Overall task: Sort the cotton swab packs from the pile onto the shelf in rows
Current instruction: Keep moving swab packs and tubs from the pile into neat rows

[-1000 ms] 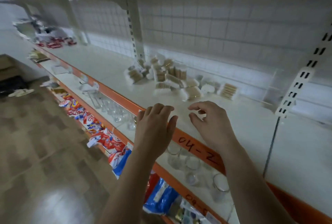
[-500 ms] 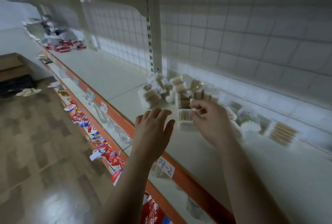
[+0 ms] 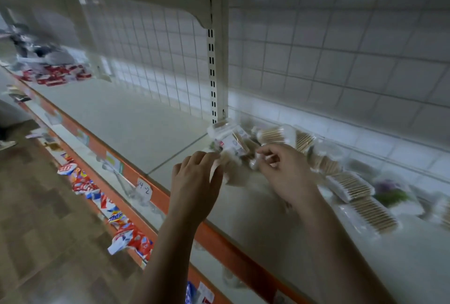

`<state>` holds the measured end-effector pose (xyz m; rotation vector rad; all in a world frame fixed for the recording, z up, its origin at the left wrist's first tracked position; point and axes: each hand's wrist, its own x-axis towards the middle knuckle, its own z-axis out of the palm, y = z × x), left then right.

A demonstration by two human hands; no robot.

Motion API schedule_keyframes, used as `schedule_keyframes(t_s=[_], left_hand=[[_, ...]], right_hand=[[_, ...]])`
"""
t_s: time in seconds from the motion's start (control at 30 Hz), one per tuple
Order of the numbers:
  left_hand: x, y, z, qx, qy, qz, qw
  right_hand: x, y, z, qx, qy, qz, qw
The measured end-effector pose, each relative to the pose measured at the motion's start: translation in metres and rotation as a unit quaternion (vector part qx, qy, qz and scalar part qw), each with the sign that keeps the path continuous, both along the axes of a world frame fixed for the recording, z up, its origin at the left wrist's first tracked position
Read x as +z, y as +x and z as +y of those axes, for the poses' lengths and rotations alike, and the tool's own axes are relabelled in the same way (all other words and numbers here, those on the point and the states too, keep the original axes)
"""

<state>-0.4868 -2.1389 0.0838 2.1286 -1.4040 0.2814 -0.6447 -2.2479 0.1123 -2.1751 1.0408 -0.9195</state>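
The head view looks down along a white shelf [image 3: 121, 121] with an orange front edge [image 3: 160, 197]. A handwritten label [image 3: 145, 188] hangs on that edge.

The pile [image 3: 316, 157] of cotton swab packs lies at the back of the shelf, against the tiled wall. It begins just right of the slotted upright post [image 3: 215, 60] and trails off to the right, loose and in no rows.

Both hands reach over the edge to the near left end of the pile. The left hand [image 3: 194, 182] is curled, knuckles up. Its fingers and thumb close round one cotton swab pack [image 3: 230, 169], which is blurred and sits at the front of the pile. The right hand [image 3: 285, 172] is just beside it, with the fingers bent and the thumb and forefinger drawn together at the pile's edge. The blur hides whether they grip a pack.

A wire grid [image 3: 158, 48] backs the shelf left of the post. Far down the shelf lie red packs [image 3: 56, 76]. On the lower shelf [image 3: 151, 208], red and blue snack packets [image 3: 131, 240] lie along the front. The floor [image 3: 36, 206] looks like wood.
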Motion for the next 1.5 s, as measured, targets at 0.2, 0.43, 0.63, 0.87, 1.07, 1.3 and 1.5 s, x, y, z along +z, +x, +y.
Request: schedule_keyframes(t_s=[0.2,0.43,0.63,0.87,1.07,1.3,1.5], left_hand=[[0.008,0.067,-0.028,-0.063,0.015,0.007,0.998],[0.015,0.099,-0.057,-0.156,-0.009,0.005,0.988],[0.011,0.107,-0.078,-0.192,-0.014,0.015,0.981],[0.013,0.102,-0.086,-0.214,-0.025,0.030,0.976],[0.014,0.096,-0.086,-0.218,-0.043,0.056,0.973],[0.011,0.097,-0.079,-0.219,-0.039,0.064,0.973],[0.010,0.099,-0.078,-0.215,-0.046,0.067,0.973]], right_hand=[[0.006,0.050,-0.007,-0.050,-0.007,-0.027,0.998],[0.015,0.070,-0.016,-0.134,-0.060,-0.032,0.989],[0.017,0.054,-0.030,-0.235,-0.132,0.011,0.963],[0.014,0.034,-0.042,-0.271,-0.134,0.052,0.952],[0.006,0.032,-0.047,-0.244,-0.059,0.132,0.959],[0.004,0.041,-0.046,-0.246,-0.026,0.083,0.965],[0.005,0.047,-0.042,-0.226,-0.020,0.051,0.973]])
